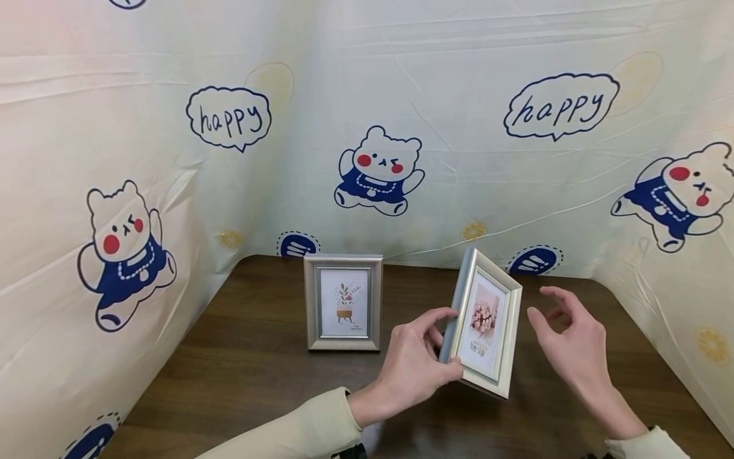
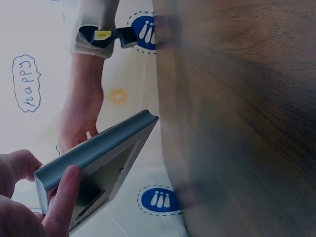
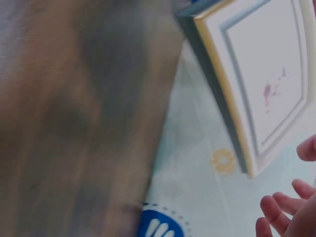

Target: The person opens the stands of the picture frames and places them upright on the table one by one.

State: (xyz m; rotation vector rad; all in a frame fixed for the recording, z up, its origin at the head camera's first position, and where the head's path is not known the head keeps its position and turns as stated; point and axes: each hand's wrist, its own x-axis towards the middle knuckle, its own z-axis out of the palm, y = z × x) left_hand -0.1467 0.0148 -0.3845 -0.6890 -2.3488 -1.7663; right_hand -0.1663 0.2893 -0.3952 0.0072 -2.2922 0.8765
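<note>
My left hand (image 1: 410,360) grips a picture frame (image 1: 513,341) by its left edge, thumb at the front and fingers behind. The frame is tilted and held above the table, its front turned to the right, with a pink flower picture inside. In the left wrist view its grey side (image 2: 98,148) and part of its back show. To the right of it, my right hand (image 1: 573,341) is apart from the frame, fingers loosely bent and holding nothing. A second picture frame (image 1: 343,261), with a potted plant picture, stands upright on the table, left of the held one.
The dark brown wooden table (image 1: 246,357) lies under both hands. A pale cloth (image 1: 459,166) printed with bears, lemon slices and "happy" bubbles hangs along the back and both sides, close to the table's edges.
</note>
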